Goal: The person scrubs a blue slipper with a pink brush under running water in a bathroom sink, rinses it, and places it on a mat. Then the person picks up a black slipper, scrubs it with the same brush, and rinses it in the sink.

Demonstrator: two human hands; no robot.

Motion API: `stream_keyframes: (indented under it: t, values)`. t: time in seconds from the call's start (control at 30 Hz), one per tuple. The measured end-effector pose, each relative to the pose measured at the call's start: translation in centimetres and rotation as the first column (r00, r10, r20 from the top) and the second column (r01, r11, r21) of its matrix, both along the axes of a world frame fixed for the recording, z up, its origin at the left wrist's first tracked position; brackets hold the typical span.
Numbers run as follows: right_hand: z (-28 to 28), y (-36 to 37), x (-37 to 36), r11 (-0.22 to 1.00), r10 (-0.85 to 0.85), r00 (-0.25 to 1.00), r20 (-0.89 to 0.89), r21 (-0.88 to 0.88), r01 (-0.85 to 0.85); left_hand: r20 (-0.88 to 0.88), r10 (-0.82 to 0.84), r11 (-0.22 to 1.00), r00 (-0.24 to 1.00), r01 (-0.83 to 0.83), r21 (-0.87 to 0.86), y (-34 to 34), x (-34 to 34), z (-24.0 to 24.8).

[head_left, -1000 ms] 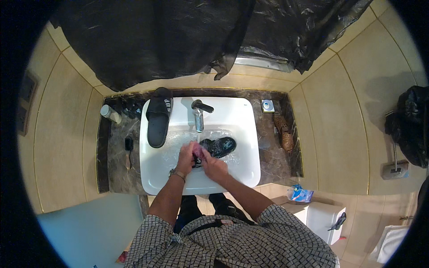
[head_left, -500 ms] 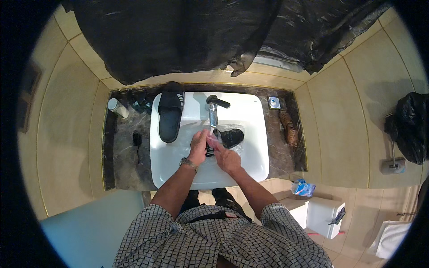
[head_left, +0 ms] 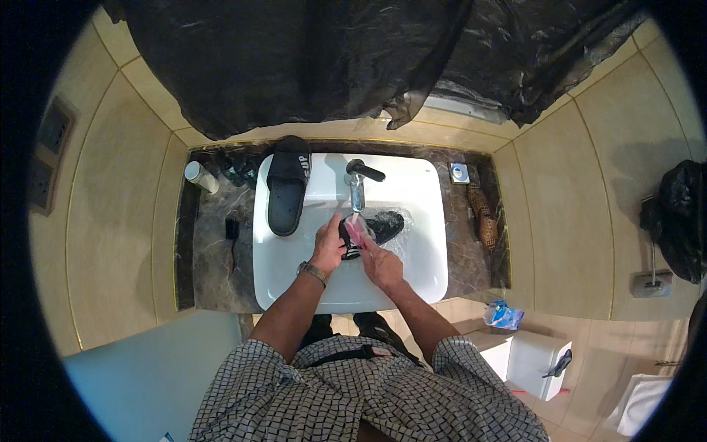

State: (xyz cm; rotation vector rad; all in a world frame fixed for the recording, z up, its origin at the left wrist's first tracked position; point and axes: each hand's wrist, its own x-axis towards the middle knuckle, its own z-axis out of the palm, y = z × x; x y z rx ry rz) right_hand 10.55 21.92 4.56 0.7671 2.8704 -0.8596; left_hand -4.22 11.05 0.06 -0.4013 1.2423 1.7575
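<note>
A black slide sandal lies wet in the white washbasin, under the tap. My left hand is closed on the sandal's strap side, where pale lettering shows. In my right hand is a small pink brush, pressed against the strap; its bristles cannot be made out. Water from the spout falls onto the brush and the sandal. The matching black slide sandal rests at the basin's back left, its strap end over the rim.
Dark marble counter surrounds the basin. It holds a white bottle, a black-headed brush, a small blue-white box and a brown patterned object. Black plastic sheeting hangs behind. A blue packet lies low right.
My right hand has shifted slightly, bringing the pink brush more upright against the strap. The left hand keeps hold of the sandal. The whole view has moved a little.
</note>
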Motion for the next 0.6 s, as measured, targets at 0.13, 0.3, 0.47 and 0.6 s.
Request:
stream_keyframes:
  t: [0.13, 0.3, 0.47, 0.6]
  values:
    - [-0.6, -0.6, -0.4, 0.989, -0.119, 0.993, -0.009, -0.087, 0.117, 0.023, 0.025, 0.999, 0.999, -0.026, 0.025, -0.3, -0.2, -0.3]
    - [-2.1, 3.4, -1.1, 0.967, -0.233, 0.971, 0.050, -0.091, 0.237, -0.007, 0.083, 0.993, 0.997, -0.083, -0.083, 1.0, 2.4, 3.7]
    - [-2.4, 3.0, 1.2, 0.981, -0.044, 0.999, -0.011, -0.188, 0.041, -0.168, 0.144, 0.989, 0.975, -0.145, 0.004, 0.1, 1.3, -0.1]
    - [-0.6, 1.9, 4.9, 0.966, 0.083, 0.995, 0.057, -0.249, -0.066, -0.428, 0.022, 0.980, 0.904, -0.104, -0.169, 0.3, 0.6, -3.9]
